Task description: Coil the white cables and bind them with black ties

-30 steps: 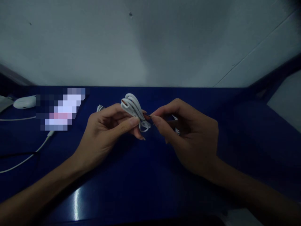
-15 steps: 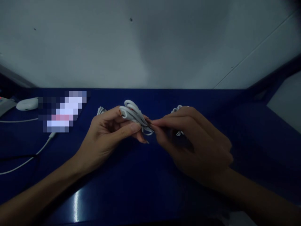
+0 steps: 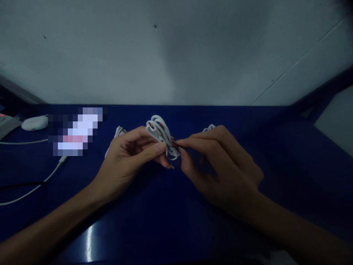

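Observation:
A coiled white cable [image 3: 157,127] with an orange-tipped plug is held above the blue table, its loops bunched together. My left hand [image 3: 125,156] is closed on the coil, the thumb pressing its near side. My right hand [image 3: 224,163] pinches a thin dark tie [image 3: 178,144] at the coil's right side between thumb and forefinger. Behind my left hand lies another white cable bundle [image 3: 119,131], partly hidden by it. A further white bundle [image 3: 210,127] shows just above my right knuckles, mostly covered.
On the left, a blurred-out bright screen [image 3: 78,132] has a white cord [image 3: 52,175] plugged in. Near it lies a white rounded object [image 3: 34,123]. A grey wall [image 3: 110,55] rises behind the blue tabletop [image 3: 165,213].
My right hand has turned slightly, its knuckles shifting left, while its pinch stays by the coil. The coil has tilted and moved a little to the right in my left hand.

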{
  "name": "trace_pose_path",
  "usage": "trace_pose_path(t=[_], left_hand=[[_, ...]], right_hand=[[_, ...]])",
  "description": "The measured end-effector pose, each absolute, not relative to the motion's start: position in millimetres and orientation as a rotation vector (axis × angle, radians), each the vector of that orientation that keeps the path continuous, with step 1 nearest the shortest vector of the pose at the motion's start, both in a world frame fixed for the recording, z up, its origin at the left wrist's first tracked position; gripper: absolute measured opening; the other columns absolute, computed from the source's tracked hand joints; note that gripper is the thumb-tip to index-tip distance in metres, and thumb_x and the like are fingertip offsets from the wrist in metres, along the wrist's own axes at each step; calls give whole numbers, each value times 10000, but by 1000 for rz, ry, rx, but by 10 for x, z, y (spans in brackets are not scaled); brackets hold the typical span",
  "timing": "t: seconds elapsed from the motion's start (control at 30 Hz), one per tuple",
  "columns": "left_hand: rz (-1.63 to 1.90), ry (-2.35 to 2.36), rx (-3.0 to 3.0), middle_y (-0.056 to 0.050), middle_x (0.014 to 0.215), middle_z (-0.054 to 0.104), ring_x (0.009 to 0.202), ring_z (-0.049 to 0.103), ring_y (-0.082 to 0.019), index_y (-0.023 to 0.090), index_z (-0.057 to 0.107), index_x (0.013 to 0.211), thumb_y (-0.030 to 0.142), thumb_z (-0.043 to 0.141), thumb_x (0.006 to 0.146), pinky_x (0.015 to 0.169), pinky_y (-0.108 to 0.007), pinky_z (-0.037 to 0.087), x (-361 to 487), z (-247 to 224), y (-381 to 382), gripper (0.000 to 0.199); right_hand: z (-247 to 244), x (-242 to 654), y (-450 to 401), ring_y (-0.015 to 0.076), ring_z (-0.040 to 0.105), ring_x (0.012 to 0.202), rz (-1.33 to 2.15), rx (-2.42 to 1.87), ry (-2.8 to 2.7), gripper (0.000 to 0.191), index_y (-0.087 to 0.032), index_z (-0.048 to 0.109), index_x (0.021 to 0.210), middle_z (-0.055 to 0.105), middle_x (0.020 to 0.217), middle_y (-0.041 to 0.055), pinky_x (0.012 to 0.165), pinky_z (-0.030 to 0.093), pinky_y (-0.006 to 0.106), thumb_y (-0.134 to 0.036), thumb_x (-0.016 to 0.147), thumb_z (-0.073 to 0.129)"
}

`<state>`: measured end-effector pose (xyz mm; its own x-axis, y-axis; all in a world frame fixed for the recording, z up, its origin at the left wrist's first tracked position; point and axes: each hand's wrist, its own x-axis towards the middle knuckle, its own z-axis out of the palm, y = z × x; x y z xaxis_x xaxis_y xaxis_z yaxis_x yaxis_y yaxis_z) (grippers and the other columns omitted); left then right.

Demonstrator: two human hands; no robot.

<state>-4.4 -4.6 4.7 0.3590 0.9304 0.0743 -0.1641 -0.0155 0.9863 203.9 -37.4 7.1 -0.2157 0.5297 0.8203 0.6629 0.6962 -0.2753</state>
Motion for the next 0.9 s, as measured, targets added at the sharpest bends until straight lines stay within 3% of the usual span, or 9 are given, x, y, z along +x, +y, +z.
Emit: trace_pose_path(t=[0.23, 0.37, 0.57, 0.77, 0.9], left_hand=[[1049, 810, 1296, -9, 804, 807, 746, 793, -175, 239, 843, 1016, 231, 836, 989, 789, -302, 690, -48, 29, -39, 30], [1039, 818, 1333, 1, 792, 802, 732, 784, -148, 233, 850, 989, 216, 824, 1001, 771, -261, 674, -59, 42, -38, 33], [1038, 912, 1406, -14, 787, 800, 753, 784, -184, 233, 842, 931, 231, 822, 999, 802, -324, 672, -49, 91, -54, 71], [1086, 982, 1476, 0, 745, 796, 722, 753, -180, 246, 844, 909, 225, 840, 982, 778, -311, 636, -37, 106, -87, 76], [1123, 1018, 1495, 23, 720, 792, 699, 740, -148, 243, 838, 877, 204, 840, 979, 746, -262, 618, -22, 83, -106, 110]], right_hand=[[114, 2023, -392, 246, 733, 792, -217, -972, -1908, 180, -318, 787, 1044, 800, 956, 50, 639, 616, 421, -146, 993, 787], [99, 2028, -382, 210, 684, 769, -220, -963, -1911, 195, -301, 778, 1040, 766, 932, 47, 599, 573, 376, -112, 993, 786], [61, 2052, -336, 204, 629, 761, -202, -942, -1951, 196, -267, 740, 1049, 726, 896, 45, 597, 521, 378, -74, 1020, 744], [23, 2008, -240, 207, 596, 749, -488, -933, -2020, 176, -233, 684, 991, 687, 820, 52, 582, 478, 351, -67, 1044, 707], [42, 1962, -270, 202, 600, 779, -269, -1022, -2007, 186, -223, 685, 966, 694, 863, 53, 628, 496, 347, -70, 1070, 662]])
